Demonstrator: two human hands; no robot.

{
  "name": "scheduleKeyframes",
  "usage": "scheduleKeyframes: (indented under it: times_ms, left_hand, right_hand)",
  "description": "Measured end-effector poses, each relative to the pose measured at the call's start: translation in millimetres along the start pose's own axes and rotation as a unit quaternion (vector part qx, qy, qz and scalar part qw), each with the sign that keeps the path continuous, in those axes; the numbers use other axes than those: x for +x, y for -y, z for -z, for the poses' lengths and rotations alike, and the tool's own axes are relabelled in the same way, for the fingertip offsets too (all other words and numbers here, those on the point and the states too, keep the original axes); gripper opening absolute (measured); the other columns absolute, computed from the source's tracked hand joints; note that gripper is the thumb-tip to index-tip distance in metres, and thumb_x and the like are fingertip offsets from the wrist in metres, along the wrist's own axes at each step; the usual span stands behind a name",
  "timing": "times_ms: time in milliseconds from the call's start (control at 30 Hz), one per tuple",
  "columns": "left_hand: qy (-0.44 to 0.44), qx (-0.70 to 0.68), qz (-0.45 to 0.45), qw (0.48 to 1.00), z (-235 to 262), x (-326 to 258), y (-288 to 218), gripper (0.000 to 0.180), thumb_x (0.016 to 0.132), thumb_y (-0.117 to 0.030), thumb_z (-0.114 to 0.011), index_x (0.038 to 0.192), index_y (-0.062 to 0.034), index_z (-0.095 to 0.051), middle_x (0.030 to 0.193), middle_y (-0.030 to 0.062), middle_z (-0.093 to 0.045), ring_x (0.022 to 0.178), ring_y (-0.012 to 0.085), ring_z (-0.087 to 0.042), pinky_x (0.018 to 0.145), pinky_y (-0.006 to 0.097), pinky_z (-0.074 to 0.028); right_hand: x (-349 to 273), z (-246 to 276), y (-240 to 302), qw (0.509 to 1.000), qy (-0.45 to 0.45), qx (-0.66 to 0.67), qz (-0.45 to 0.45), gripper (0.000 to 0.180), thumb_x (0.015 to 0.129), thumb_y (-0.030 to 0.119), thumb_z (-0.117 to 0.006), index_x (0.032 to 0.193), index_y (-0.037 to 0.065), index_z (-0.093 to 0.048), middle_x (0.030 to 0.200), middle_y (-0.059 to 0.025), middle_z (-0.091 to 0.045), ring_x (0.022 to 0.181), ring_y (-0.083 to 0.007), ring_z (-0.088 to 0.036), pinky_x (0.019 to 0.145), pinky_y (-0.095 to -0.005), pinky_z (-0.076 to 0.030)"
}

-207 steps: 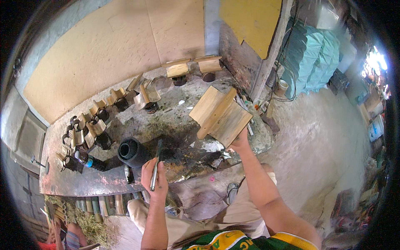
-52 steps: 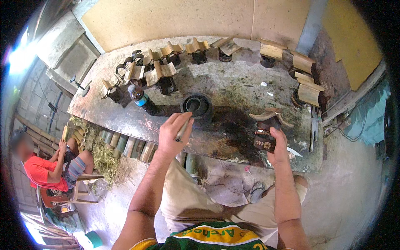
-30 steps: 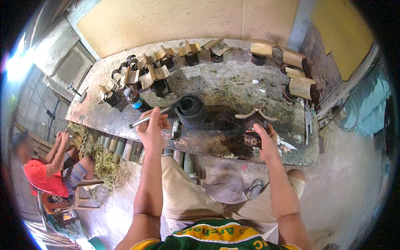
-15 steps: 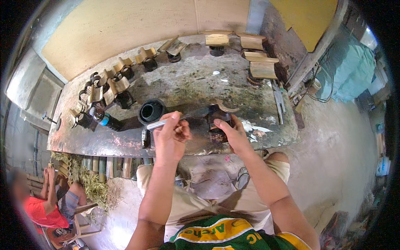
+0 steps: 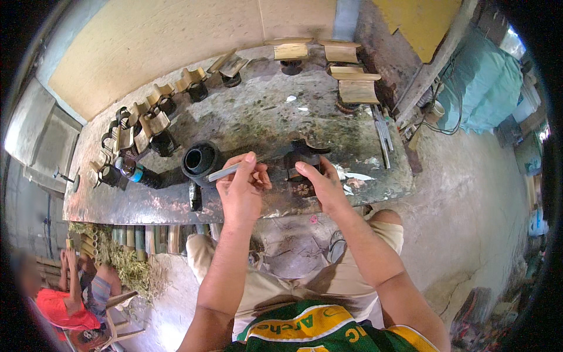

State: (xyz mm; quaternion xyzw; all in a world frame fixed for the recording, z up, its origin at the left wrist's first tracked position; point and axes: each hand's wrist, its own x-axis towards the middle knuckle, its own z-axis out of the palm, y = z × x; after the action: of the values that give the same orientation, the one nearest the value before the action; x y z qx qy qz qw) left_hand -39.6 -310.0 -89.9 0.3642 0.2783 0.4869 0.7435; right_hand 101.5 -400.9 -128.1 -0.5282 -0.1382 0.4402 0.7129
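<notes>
My left hand (image 5: 241,190) is closed on a thin grey metal tool (image 5: 221,173), its tip pointing left toward a black round pot (image 5: 201,160) on the stained workbench (image 5: 246,117). Just to the right, my right hand (image 5: 319,183) grips a dark wooden piece (image 5: 300,159) with a curved top that stands near the bench's front edge. The two hands are close together above the bench front.
Rows of bamboo pieces on dark bases (image 5: 152,120) line the bench's left and back; more (image 5: 352,82) stand at the back right. A dark bottle with a blue band (image 5: 138,174) lies left of the pot. Thin rods (image 5: 382,132) lie at right. A seated person (image 5: 64,299) is lower left.
My left hand has swung back from the left side of the bench toward the middle with the tool. My right hand stays on the dark wooden piece. The view has shifted.
</notes>
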Motion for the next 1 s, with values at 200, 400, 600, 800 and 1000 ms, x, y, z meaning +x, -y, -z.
scheduleKeyframes:
  times_ms: [200, 400, 600, 800, 1000]
  left_hand:
    - [-0.039, 0.003, -0.017, 0.999, 24, -4, -9, 0.022, 0.088, -0.018, -0.072, 0.096, -0.0012, -0.061, 0.075, 0.0122, -0.065, 0.056, 0.0171, -0.057, 0.049, 0.032, -0.046]
    - [-0.089, 0.0, -0.022, 0.996, 49, -4, -25, 0.023, 0.087, -0.02, -0.073, 0.096, -0.0024, -0.062, 0.075, 0.0116, -0.065, 0.057, 0.0174, -0.057, 0.049, 0.031, -0.045]
    - [0.035, 0.045, -0.072, 0.996, 40, 8, -49, 0.021, 0.09, -0.013, -0.068, 0.102, 0.0013, -0.061, 0.08, 0.014, -0.066, 0.059, 0.0191, -0.059, 0.05, 0.032, -0.047]
    - [0.144, 0.158, -0.056, 0.975, 13, 20, -46, 0.023, 0.09, -0.009, -0.067, 0.106, 0.0055, -0.061, 0.084, 0.0162, -0.067, 0.063, 0.0168, -0.063, 0.053, 0.029, -0.052]
    - [0.133, 0.171, -0.08, 0.973, 16, 23, -53, 0.021, 0.088, -0.005, -0.066, 0.106, 0.0059, -0.06, 0.085, 0.0187, -0.067, 0.061, 0.0209, -0.062, 0.051, 0.033, -0.05]
  right_hand:
    - [7, 5, -5, 0.999, 0.019, 0.031, -0.014, 0.105, 0.076, 0.028, -0.083, 0.146, -0.012, -0.016, 0.119, -0.0154, -0.06, 0.108, -0.0201, -0.061, 0.09, -0.0327, -0.05]
    - [18, 14, -13, 0.997, 0.027, 0.062, -0.034, 0.105, 0.074, 0.028, -0.085, 0.145, -0.011, -0.017, 0.123, -0.0168, -0.059, 0.114, -0.0209, -0.058, 0.1, -0.0348, -0.043]
    - [26, 26, -17, 0.996, 0.02, -0.028, -0.088, 0.106, 0.073, 0.036, -0.085, 0.144, -0.01, -0.021, 0.124, -0.0174, -0.058, 0.116, -0.0223, -0.056, 0.105, -0.0362, -0.037]
    - [14, 14, -7, 0.992, 0.024, -0.048, -0.114, 0.093, 0.075, 0.04, -0.082, 0.14, -0.005, -0.033, 0.123, -0.0163, -0.06, 0.108, -0.0227, -0.06, 0.092, -0.0365, -0.049]
    - [0, 7, 15, 0.992, 0.084, -0.01, -0.094, 0.038, 0.085, 0.03, -0.073, 0.108, 0.001, -0.065, 0.096, -0.0064, -0.07, 0.082, -0.0151, -0.067, 0.068, -0.0324, -0.058]
